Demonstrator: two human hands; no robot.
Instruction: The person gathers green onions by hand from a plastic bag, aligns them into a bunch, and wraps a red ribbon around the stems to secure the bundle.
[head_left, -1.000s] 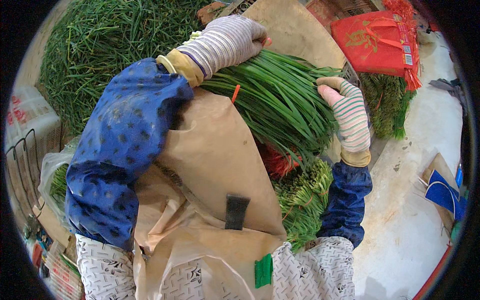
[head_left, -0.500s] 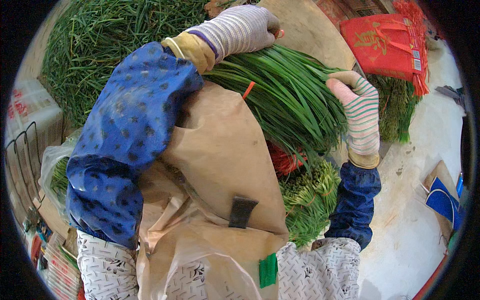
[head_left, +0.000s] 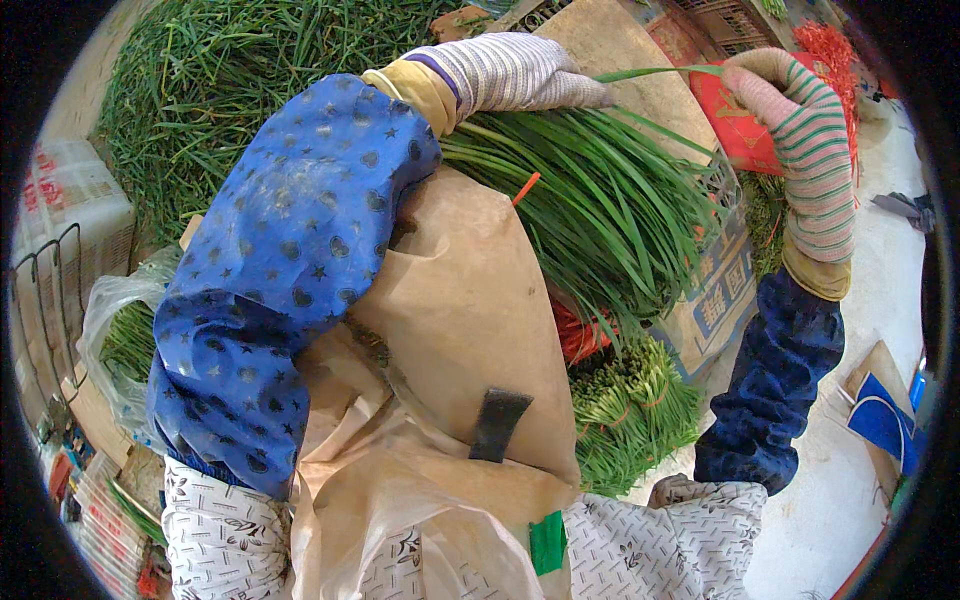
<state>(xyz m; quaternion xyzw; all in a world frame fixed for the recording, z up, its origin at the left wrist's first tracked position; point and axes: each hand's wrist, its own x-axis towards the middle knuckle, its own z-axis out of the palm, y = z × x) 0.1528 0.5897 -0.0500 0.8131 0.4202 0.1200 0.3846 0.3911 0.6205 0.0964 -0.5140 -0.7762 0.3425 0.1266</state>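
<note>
A thick bunch of long, flat green garlic chives (head_left: pixel 610 200) lies across the front of my brown apron (head_left: pixel 470 260), its leaf ends fanned to the right. My left hand (head_left: pixel 530 75), in a striped knit glove, reaches over the top of the bunch, fingers closed on it; the fingertips are partly hidden. Well to the right, my gloved right hand (head_left: pixel 790 105) pinches the end of a single chive leaf (head_left: pixel 660 72). That leaf stretches nearly level between the two hands. An orange-red strip (head_left: pixel 526 188) sticks up at the bunch's near edge.
Loose chives (head_left: pixel 250 50) form a large heap at the far left. Tied bundles (head_left: pixel 640 405) sit below the bunch, beside red strips (head_left: pixel 580 335). A printed carton (head_left: pixel 715 300), a red package (head_left: pixel 715 125) and a red strip tangle (head_left: pixel 825 80) are right. A wire rack (head_left: pixel 45 320) stands left.
My right hand has left the leaf ends of the bunch and moved right and up, drawing one leaf out taut. My left hand has shifted slightly right and down.
</note>
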